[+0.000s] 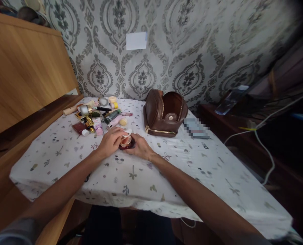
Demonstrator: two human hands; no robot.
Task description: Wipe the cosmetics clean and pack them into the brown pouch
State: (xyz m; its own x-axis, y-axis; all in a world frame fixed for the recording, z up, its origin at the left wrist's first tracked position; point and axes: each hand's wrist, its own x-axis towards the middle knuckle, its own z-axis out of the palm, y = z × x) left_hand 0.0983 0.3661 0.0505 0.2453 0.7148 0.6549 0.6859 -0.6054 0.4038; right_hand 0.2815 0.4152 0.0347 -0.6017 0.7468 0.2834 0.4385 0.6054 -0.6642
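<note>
A small round dark red jar [126, 142] with an orange-pink, glossy top sits low over the tablecloth, between my two hands. My right hand [142, 148] curls around its right side and grips it. From the left, my left hand [110, 141] bends over the rim, its fingers closed on a thin white piece [127, 132], perhaps a cotton pad or a lid liner. Beyond the left hand lies a heap of cosmetics, with a dark green tube [112, 116], a pink-and-white tube [98, 126] and a maroon compact [79, 128].
An open brown zippered cosmetic bag [164, 117] stands at the back, right of centre. Beside it lies a flat grey blurred item [196, 128]. A wooden cabinet [28, 64] borders the left side. White cable [271, 160] hangs past the table's right edge.
</note>
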